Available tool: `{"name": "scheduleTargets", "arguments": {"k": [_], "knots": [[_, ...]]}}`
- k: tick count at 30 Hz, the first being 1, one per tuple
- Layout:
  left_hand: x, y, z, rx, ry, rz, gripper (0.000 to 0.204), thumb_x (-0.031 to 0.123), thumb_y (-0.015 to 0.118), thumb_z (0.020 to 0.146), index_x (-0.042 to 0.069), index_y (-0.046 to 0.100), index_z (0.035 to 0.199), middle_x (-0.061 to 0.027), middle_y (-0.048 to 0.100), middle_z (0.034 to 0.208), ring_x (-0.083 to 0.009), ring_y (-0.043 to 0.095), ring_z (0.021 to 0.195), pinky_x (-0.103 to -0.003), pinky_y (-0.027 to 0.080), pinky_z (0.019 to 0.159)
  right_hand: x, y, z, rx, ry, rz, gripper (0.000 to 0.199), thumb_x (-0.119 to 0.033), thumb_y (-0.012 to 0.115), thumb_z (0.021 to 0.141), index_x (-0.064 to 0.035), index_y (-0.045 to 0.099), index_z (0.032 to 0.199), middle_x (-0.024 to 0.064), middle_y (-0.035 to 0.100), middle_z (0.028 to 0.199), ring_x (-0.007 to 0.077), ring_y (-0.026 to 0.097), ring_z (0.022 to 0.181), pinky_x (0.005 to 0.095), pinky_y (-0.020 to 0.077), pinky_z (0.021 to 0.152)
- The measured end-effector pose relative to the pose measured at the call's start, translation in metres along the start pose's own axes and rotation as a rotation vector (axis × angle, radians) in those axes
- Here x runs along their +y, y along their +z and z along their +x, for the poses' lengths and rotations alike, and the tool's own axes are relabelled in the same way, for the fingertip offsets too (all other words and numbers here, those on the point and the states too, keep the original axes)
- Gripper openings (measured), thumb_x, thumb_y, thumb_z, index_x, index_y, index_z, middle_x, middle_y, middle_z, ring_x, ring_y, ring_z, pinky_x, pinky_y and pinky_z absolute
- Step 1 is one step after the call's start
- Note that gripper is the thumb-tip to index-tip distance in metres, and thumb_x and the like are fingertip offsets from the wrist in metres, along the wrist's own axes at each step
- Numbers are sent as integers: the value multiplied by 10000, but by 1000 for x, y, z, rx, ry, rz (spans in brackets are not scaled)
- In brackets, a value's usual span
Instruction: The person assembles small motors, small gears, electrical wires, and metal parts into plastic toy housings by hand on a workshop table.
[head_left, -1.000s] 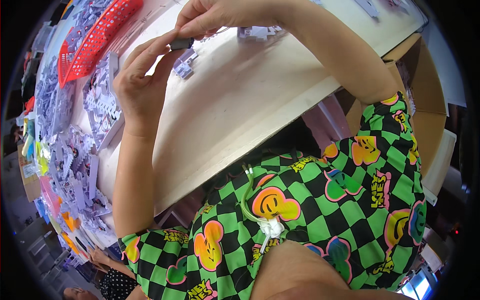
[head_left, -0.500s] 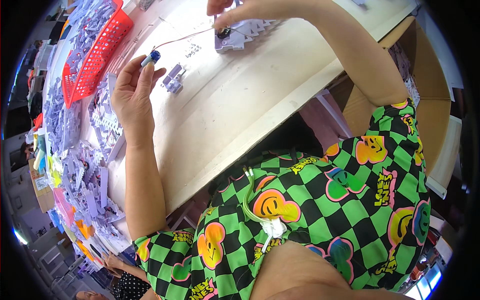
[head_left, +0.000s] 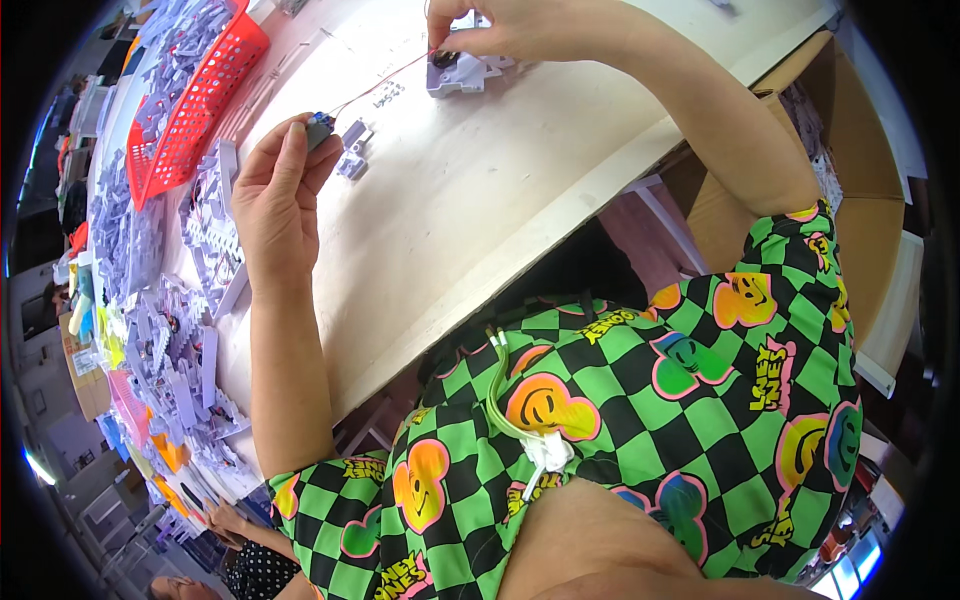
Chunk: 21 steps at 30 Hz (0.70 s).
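My left hand (head_left: 278,195) pinches a small motor (head_left: 318,131) with a blue end between thumb and fingers, above the table. Thin reddish wires (head_left: 385,77) run from the motor to the fingertips of my right hand (head_left: 465,32), which are closed on them. Just below those fingertips lies a light grey plastic housing (head_left: 462,78) with jagged edges and a dark round part (head_left: 443,59) inside. A smaller grey plastic piece (head_left: 352,163) rests on the table beside my left fingers. Several tiny parts (head_left: 388,95) lie between the hands.
A red perforated basket (head_left: 195,120) full of grey plastic pieces stands at the far left. More grey parts (head_left: 175,350) are heaped along the left side of the table (head_left: 430,230). A cardboard box (head_left: 850,190) is at the right. Another person's hand (head_left: 228,520) shows at lower left.
My left hand has turned the motor, its blue end now pointing more to the right. The housing has shifted and turned slightly under my right hand, which has moved a little right and down.
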<state>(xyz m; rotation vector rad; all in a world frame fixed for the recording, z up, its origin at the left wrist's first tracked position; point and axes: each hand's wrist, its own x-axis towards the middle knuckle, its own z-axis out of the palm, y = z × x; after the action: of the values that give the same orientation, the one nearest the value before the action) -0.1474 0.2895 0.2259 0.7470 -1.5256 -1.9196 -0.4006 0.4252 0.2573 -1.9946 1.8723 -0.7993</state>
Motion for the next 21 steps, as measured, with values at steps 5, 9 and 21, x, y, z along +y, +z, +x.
{"name": "scheduleTargets", "arguments": {"k": [5,9,21], "knots": [[-5,5,-5,6,142,130,286,-29,583,897,-66,559,1179,-165,616,1134,-246,645,1004,-373,544,925,2,-2,-3,25,16,46,136,-70,615,819,26,676,894,194,653,929,309,627,897,368,482,815],[-10,3,-5,-5,253,223,310,-63,578,884,-82,543,1191,-178,585,1180,-247,618,1055,-388,538,936,4,-3,-2,13,13,66,146,-85,632,832,26,679,914,187,670,916,291,643,885,359,487,803],[-9,18,-13,9,332,131,488,-95,604,852,-12,479,1316,-137,603,1156,-186,611,1027,-290,500,947,1,-9,-4,-18,66,117,168,-107,616,856,12,681,956,168,686,900,256,651,846,338,492,779]]}}
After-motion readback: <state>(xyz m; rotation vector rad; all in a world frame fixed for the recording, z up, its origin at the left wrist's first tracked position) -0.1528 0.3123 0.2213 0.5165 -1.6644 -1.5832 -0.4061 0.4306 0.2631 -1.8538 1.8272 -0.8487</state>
